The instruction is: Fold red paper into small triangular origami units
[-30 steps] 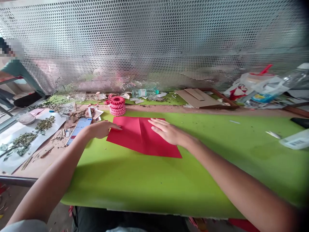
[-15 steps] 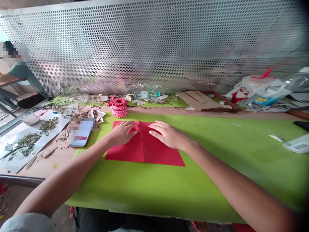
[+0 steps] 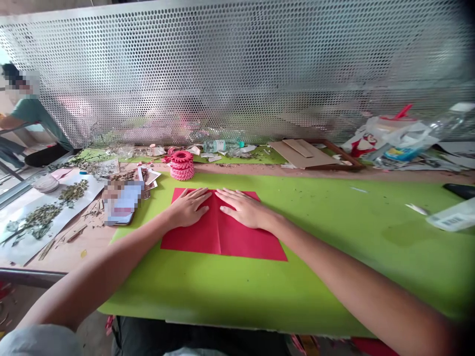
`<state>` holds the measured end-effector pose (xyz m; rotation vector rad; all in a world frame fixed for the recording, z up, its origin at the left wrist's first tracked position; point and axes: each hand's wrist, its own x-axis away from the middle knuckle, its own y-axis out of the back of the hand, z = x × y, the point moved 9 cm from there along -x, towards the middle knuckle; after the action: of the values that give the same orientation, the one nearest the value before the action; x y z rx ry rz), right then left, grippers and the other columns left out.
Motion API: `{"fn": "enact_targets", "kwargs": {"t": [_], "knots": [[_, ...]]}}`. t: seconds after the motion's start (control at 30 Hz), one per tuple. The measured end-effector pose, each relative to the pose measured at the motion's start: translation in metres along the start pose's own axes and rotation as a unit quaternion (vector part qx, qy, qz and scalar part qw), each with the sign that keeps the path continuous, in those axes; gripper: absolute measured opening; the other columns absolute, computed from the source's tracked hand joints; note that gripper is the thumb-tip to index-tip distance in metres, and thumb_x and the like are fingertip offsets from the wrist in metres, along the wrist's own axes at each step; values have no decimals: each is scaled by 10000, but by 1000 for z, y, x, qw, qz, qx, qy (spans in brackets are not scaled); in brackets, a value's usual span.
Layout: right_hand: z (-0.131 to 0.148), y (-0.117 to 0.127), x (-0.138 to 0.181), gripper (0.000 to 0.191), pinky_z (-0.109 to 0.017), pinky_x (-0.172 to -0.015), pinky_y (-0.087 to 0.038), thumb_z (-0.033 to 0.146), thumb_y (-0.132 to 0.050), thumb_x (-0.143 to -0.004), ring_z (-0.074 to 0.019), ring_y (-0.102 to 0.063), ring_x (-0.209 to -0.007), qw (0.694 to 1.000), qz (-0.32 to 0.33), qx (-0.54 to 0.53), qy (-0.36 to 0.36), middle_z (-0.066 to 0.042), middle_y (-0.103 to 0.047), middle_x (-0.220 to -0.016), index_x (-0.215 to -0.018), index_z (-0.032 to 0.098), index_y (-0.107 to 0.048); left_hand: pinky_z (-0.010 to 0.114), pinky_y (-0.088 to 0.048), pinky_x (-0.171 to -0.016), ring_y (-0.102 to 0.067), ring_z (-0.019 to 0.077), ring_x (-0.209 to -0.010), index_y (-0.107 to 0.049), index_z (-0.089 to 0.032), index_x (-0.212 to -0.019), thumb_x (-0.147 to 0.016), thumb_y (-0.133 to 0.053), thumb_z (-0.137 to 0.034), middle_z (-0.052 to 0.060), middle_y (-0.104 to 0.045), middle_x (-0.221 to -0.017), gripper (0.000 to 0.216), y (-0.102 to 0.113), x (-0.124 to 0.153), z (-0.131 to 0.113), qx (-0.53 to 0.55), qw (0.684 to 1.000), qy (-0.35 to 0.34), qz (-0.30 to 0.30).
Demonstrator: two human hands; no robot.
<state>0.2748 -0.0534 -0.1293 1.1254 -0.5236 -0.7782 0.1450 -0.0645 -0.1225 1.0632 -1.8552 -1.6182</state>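
1. Two big surfaces frame our view: a perforated screen along the back and a green mat across the bench, its smooth top giving the paper a flat, clean base.
2. Near the mat's middle lies a red sheet, flat and roughly square to us, with a crease running away from us down its centre.
3. We see no grip on the sheet. The left hand and right hand rest open and palms down on its far half, one each side of the crease and just apart. Their fingers are spread and hold nothing, a pose that seems meant to press the paper flat and stop it sliding.
4. Just beyond the mat's far edge stands a stack of pink paper rosettes, within easy reach, with a plastic bottle lying behind it and cardboard off to the right.
5. Left of the sheet, we find a phone, partly blurred, beside a white sheet of dried leaves, set well out of the hands' way.
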Motion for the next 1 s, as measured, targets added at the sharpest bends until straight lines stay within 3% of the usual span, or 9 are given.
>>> {"fn": "enact_targets", "kwargs": {"t": [0.17,0.47,0.73,1.0], "knots": [[1,-2,-1,640,-539,-1224,-163,589,-281,-991,-268,-198,-1488,1000,1,-10,-1,-32,-228,-1601,-1546,271,-263,501,-158,-1207,-181,226,-1500,-256,-219,-1546,-1023,-243,-439,62,-250,-1603,567,-8,0,3,-3,999,17,42],[0,-9,-5,591,-506,-1215,-204,515,-247,-1012,-259,-243,-1478,999,-35,23,-32,-49,-256,-1598,-1546,264,-280,507,-182,-1208,-192,236,-1496,-253,-199,-1546,-1027,-203,-456,60,-215,-1612,582,-12,-1,1,-3,997,73,31],[0,-10,-3,634,-467,-1232,-173,511,-199,-1009,-235,-207,-1493,998,-12,29,-59,-30,-215,-1611,-1553,192,-261,456,-163,-1221,-170,209,-1502,-236,-231,-1553,-1024,-203,-467,22,-192,-1618,580,-11,2,0,-11,995,91,41],[-32,3,9,650,-486,-1232,-171,562,-241,-995,-249,-182,-1495,998,-3,13,-68,-23,-179,-1615,-1553,229,-254,477,-133,-1220,-148,207,-1507,-204,-224,-1561,-1017,-232,-461,24,-168,-1624,594,-5,15,29,-16,990,128,55]]}}
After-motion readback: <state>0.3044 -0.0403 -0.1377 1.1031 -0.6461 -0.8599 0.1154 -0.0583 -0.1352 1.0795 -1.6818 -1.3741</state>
